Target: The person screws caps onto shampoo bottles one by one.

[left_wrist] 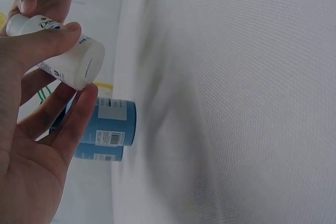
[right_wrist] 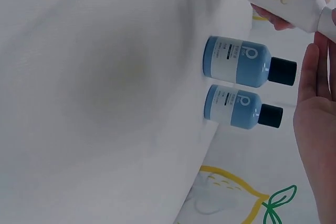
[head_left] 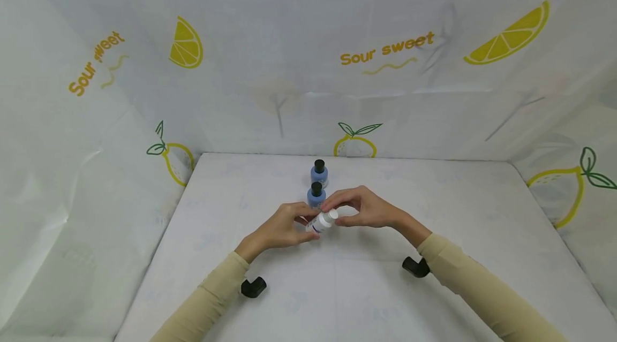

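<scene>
Above the table, a small white Dove bottle point(head_left: 318, 221) is tilted with its cap up toward the right. My left hand point(head_left: 285, 227) grips its body between thumb and fingers; the bottle's base point(left_wrist: 91, 65) sticks out past them. Around the white cap point(head_left: 330, 215) are the thumb and fingers of my right hand point(head_left: 362, 208), pinching it. Just behind the hands stands a blue bottle with a black cap point(right_wrist: 244, 61). A second, matching blue bottle point(right_wrist: 234, 106) stands upright farther back, in line with the first.
Both blue bottles stand on a white-covered table point(head_left: 231, 187). Behind it hangs a pale curtain point(head_left: 250, 63) printed with lemons and words. A black curved piece is at the left wrist point(head_left: 253, 287), and another is at the right wrist point(head_left: 415, 267).
</scene>
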Available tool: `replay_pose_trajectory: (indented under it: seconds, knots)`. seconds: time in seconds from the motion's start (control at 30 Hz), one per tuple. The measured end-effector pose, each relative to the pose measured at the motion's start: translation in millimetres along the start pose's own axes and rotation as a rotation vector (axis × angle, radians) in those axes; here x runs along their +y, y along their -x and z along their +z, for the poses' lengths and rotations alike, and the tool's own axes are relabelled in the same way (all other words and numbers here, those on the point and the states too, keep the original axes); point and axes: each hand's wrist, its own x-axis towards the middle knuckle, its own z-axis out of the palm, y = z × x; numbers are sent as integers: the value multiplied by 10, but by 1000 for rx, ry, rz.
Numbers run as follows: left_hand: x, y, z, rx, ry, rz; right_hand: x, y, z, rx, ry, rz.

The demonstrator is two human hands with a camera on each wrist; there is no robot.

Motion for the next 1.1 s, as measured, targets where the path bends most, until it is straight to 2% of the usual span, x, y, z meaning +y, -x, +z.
replay_pose_trajectory:
  seconds: [0.23,0.5,0.87,1.1]
  knots:
    - [9,-1,-11,-5,-2,-9,9,-7,-1,45,45,-10]
    - [-16,6,-6,-3,-11,-5,0,-5,43,99,48,67]
    - [-20,10,-9,39,-22,-6,15,-31,121,230,133,111]
    - [-12,0,-6,51,-34,-12,22,-42,166,279,155,100]
